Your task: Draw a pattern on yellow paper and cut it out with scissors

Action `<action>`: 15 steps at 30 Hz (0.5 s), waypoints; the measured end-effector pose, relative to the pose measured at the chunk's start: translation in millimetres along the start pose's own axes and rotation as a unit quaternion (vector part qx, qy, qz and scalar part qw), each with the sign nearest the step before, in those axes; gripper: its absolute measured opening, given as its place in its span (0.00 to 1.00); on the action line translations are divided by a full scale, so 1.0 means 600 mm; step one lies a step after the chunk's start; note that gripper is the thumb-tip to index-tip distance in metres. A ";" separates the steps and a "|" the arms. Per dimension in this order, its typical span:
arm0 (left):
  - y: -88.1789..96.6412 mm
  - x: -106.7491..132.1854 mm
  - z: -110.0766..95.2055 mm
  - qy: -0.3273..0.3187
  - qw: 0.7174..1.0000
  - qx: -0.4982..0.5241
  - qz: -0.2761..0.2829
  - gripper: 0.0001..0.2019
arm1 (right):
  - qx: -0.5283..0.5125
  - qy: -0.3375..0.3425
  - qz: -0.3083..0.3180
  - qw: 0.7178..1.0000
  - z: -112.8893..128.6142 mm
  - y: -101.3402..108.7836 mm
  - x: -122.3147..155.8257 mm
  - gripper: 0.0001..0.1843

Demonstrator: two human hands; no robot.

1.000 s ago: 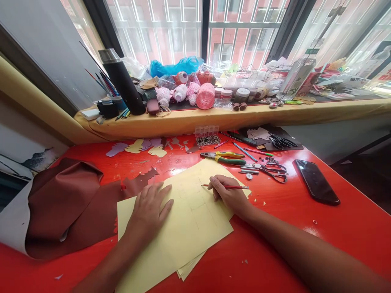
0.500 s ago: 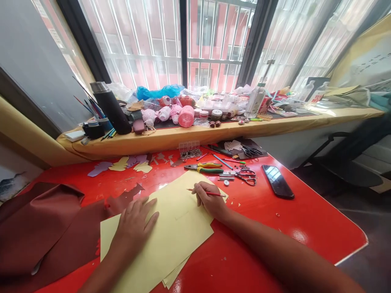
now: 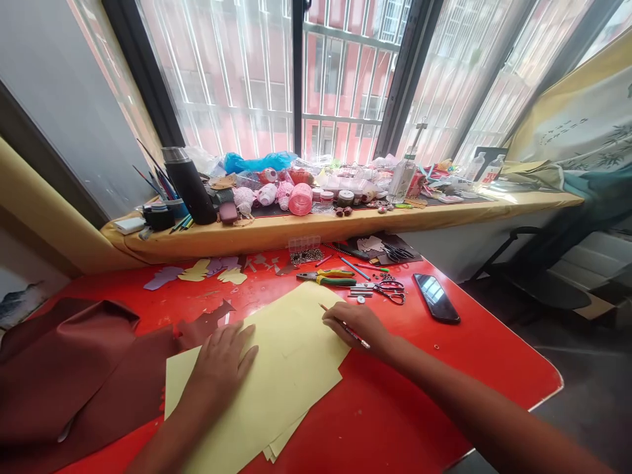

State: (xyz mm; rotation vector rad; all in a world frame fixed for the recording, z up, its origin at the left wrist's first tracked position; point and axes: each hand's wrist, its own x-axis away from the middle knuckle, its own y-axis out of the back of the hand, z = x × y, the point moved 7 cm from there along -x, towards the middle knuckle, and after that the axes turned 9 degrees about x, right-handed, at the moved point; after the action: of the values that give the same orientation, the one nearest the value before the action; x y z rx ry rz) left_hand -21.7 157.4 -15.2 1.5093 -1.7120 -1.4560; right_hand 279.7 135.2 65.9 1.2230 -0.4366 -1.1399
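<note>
Okay, left hand (image 3: 220, 365) is spread flat on the pale yellow sheets (image 3: 291, 349). Right hand (image 3: 353, 327) pinches a red pencil (image 3: 359, 340) in its grip, right by their edge on the red worktop (image 3: 395, 395).

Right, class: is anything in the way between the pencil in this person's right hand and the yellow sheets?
Nothing visible is. The pencil, gripped in the right hand, lies directly over the yellow sheets, its tip above the paper. The left hand rests flat on the sheets, off to the left, not between them.
</note>
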 end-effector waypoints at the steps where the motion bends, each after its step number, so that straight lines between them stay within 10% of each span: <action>1: 0.000 0.000 0.000 -0.007 1.000 -0.001 -0.002 0.24 | 0.020 -0.004 0.006 1.000 -0.007 0.006 0.002 0.14; 15: 0.023 -0.001 -0.007 -0.065 0.997 -0.032 -0.016 0.20 | 0.208 -0.011 0.216 0.954 -0.061 0.016 -0.025 0.13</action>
State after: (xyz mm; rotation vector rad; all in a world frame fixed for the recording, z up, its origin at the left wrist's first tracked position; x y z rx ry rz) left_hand -24.2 153.8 -1.2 1.4436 -1.7032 -1.6416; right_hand 306.9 165.7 66.1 1.3865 -0.9480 -0.7022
